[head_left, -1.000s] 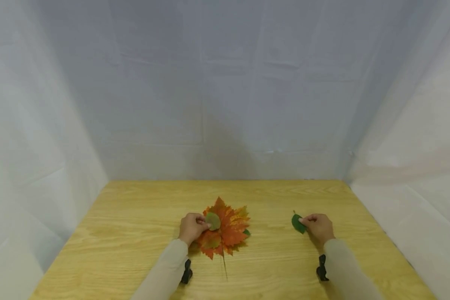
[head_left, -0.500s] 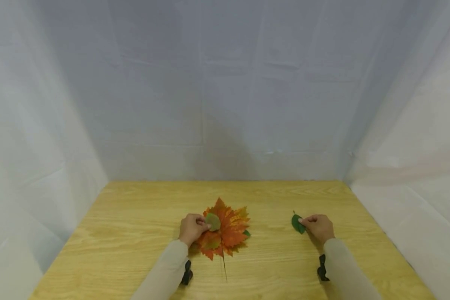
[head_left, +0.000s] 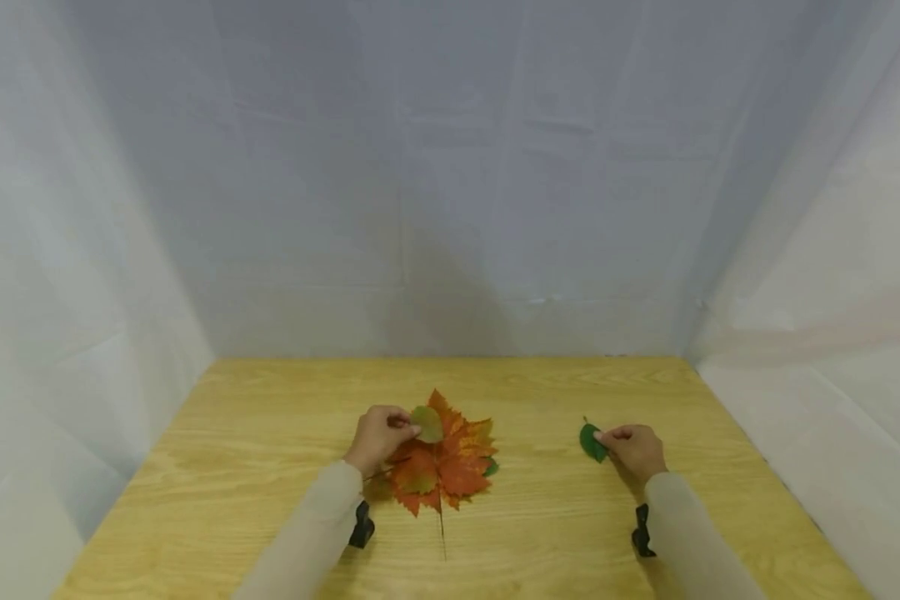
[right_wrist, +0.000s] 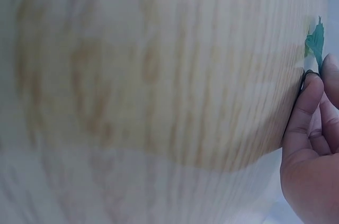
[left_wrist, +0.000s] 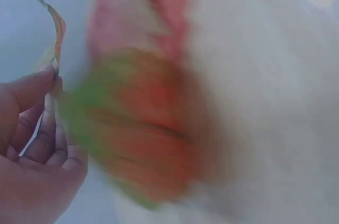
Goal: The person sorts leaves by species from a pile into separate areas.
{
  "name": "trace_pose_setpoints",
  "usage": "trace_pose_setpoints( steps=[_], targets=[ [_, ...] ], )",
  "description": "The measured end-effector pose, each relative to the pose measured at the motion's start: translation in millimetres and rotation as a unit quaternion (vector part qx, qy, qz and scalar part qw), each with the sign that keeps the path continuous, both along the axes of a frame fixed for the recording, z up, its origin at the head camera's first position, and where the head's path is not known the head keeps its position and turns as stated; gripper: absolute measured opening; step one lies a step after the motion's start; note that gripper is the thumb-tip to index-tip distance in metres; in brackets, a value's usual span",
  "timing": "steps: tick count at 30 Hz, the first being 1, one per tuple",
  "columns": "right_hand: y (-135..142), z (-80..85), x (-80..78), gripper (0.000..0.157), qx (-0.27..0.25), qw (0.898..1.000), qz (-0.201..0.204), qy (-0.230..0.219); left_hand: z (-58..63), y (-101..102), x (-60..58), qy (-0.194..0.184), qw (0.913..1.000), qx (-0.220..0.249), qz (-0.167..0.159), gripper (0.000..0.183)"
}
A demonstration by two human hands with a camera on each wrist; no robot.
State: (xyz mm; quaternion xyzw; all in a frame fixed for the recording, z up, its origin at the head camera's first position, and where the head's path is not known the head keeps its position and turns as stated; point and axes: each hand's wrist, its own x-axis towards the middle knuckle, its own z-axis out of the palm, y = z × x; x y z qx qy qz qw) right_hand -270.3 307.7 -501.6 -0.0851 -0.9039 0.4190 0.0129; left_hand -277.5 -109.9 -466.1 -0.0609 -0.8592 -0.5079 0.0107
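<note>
My left hand (head_left: 378, 435) pinches a rounded yellow-green leaf (head_left: 427, 424) between thumb and fingers, over a pile of red-orange maple leaves (head_left: 465, 473). Seen from the left wrist, that leaf (left_wrist: 59, 33) stands edge-on above the fingertips, and a blurred red and green leaf (left_wrist: 148, 128) lies beside the hand. A thin dark stem (head_left: 442, 533) runs from the pile toward the near side. On the right, my right hand (head_left: 637, 451) pinches a small dark green leaf (head_left: 592, 442) close over the table; the right wrist view has this leaf (right_wrist: 317, 41) at its right edge.
The wooden table (head_left: 285, 400) fills the lower part of the head view. Pale cloth (head_left: 450, 208) hangs behind it and along both sides. A green leaf tip (head_left: 491, 467) pokes out at the pile's right edge.
My left hand has risen slightly toward the far side with its leaf, and more of the leaf pile shows beneath it. My right hand has stayed nearly still, its green leaf still pinched.
</note>
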Motion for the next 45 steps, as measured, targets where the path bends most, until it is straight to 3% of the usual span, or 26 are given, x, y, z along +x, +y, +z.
trace_pose_setpoints(
  steps=[5,8,14,17,20,26,32,36,40,45],
  targets=[
    [0.3,2.8,1.6,0.04,-0.002,1.0,0.001,0.001,28.7,30.2,-2.5,0.031,0.9984,-0.005,-0.046,0.015],
    [0.1,3.3,1.0,0.04,-0.002,1.0,0.0,0.001,34.9,55.4,-0.8,0.029,0.9963,0.0,-0.081,0.017],
    [-1.5,2.5,0.7,0.038,-0.013,1.0,0.002,-0.008,17.6,109.4,15.1,-0.035,0.9863,0.085,-0.137,0.021],
    [-2.4,0.4,-0.9,0.039,-0.021,1.0,0.008,-0.008,6.2,132.8,24.7,-0.048,0.982,0.109,-0.146,0.019],
    [-3.3,-1.2,-1.7,0.038,-0.026,1.0,0.011,-0.004,-3.5,151.6,34.8,-0.047,0.9825,0.119,-0.135,0.015],
    [-4.9,-2.3,-1.1,0.037,-0.035,0.999,0.018,-0.002,-24.3,175.8,52.2,-0.03,0.9889,0.128,-0.07,0.006],
    [-3.2,-0.8,-0.1,0.035,-0.019,1.0,0.015,0.0,-42.7,194.7,55.5,-0.027,0.9928,0.117,0.0,0.004],
    [-1.0,-0.7,0.7,0.037,-0.019,1.0,0.018,-0.006,-45.2,205.4,55.8,-0.009,0.9957,0.082,0.042,0.007],
    [-0.4,-1.4,0.0,0.037,-0.025,0.999,0.019,-0.011,-43.4,207.7,55.8,-0.003,0.997,0.058,0.052,0.009],
    [-3.4,-2.6,-0.4,0.035,-0.035,0.999,0.024,0.001,-41.8,202.0,54.9,-0.013,0.9981,0.054,0.027,0.007]
  ],
)
